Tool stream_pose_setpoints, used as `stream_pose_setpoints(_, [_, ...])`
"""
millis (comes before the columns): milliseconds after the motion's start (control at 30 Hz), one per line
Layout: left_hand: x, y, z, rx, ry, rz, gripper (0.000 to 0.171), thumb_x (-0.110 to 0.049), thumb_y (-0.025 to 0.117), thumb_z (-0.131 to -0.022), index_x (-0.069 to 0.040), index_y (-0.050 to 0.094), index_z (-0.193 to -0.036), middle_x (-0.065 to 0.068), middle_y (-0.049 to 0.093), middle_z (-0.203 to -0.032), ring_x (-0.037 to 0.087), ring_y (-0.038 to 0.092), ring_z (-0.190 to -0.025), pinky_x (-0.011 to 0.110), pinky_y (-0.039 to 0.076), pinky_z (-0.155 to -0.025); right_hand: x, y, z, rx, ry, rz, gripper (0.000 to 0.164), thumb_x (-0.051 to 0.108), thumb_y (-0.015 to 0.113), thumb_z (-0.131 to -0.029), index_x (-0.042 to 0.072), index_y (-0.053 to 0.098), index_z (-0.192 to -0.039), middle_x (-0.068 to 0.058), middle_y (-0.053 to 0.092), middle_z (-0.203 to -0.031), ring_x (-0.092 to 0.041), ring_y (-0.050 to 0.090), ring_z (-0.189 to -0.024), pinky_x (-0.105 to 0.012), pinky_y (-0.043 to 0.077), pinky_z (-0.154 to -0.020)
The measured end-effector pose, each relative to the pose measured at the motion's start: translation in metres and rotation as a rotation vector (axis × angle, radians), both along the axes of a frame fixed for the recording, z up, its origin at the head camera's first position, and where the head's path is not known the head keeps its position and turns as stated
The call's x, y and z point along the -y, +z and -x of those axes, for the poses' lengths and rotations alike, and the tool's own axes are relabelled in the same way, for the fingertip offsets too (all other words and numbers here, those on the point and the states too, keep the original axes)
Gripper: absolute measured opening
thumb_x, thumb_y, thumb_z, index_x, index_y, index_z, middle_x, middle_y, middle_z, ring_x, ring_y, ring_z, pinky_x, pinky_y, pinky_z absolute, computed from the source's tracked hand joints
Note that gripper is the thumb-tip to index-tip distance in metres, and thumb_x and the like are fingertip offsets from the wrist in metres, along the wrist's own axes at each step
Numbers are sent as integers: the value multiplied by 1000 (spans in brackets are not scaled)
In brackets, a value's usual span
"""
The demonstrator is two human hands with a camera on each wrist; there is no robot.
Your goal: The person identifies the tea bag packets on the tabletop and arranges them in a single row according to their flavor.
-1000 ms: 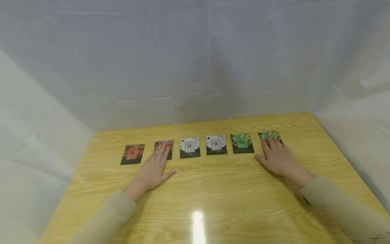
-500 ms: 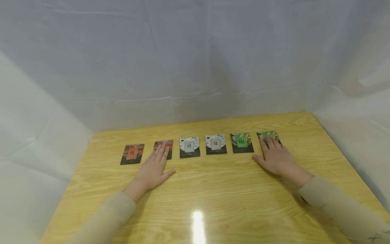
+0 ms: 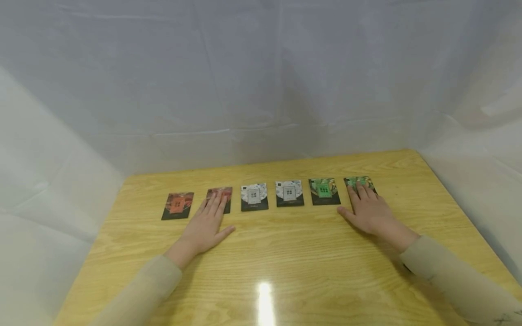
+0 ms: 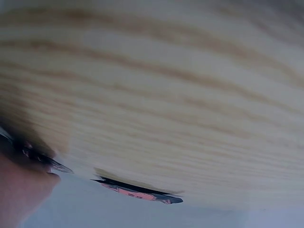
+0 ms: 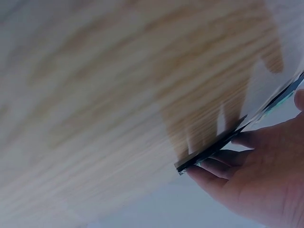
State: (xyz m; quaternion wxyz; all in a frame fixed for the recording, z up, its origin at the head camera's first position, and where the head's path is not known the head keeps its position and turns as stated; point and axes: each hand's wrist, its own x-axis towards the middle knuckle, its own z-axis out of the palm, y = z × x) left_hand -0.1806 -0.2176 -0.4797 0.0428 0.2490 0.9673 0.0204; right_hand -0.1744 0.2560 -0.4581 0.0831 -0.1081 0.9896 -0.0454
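Several flat packets lie in a row across the wooden table (image 3: 261,253) in the head view. My left hand (image 3: 201,230) rests with straight fingers on the second packet from the left, a red and black packet (image 3: 227,201), thumb spread to the right. Another red and black packet (image 3: 177,206) lies left of it. At the right end, my right hand (image 3: 370,213) lays its extended fingers on a green and black packet (image 3: 350,181), covering most of it. The right wrist view shows that packet's dark edge (image 5: 209,151) by the fingertips. Neither hand curls round anything.
Between the hands lie a white and black packet (image 3: 254,197), a second white and black packet (image 3: 289,194) and another green and black packet (image 3: 324,191). A pale cloth (image 3: 261,90) hangs behind the table and along both sides. Glare (image 3: 266,301) shines near the front.
My right hand has slid slightly left, and the green packet under its fingers has shifted with it. The left hand and the other packets stay practically where they were.
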Motion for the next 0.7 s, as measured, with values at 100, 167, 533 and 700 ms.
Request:
stream_pose_setpoints(100, [0, 0, 0, -7, -2, 14, 94, -59, 47, -108, 5, 12, -168, 25, 2, -177, 43, 6, -166, 57, 12, -136, 0, 1, -1, 9, -3, 3, 88, 59, 43, -111, -9, 25, -165, -41, 19, -169, -60, 23, -155, -73, 31, -123])
stream_pose_setpoints(167, [0, 0, 0, -8, -2, 13, 93, -58, 47, -109, 5, 12, -168, 25, 3, -177, 43, 7, -166, 57, 12, -136, 1, 2, -1, 9, -6, 10, 88, 58, 43, -111, -9, 25, -165, -41, 19, -169, -60, 23, -155, -73, 31, -123])
stream_pose_setpoints(533, [2, -2, -1, -20, 6, 17, 91, -56, 46, -110, 6, 12, -167, 26, 4, -177, 44, 8, -166, 57, 12, -136, -1, 2, 0, -3, -8, 35, 86, 55, 46, -111, -9, 25, -164, -40, 18, -169, -61, 23, -154, -73, 33, -122])
stream_pose_setpoints(700, [3, -3, -1, -38, 15, 14, 92, -55, 48, -109, 6, 12, -167, 27, 3, -177, 43, 7, -166, 58, 12, -136, -6, 5, 1, -58, 13, 41, 84, 52, 48, -111, -11, 28, -163, -43, 23, -166, -63, 29, -151, -74, 40, -115])
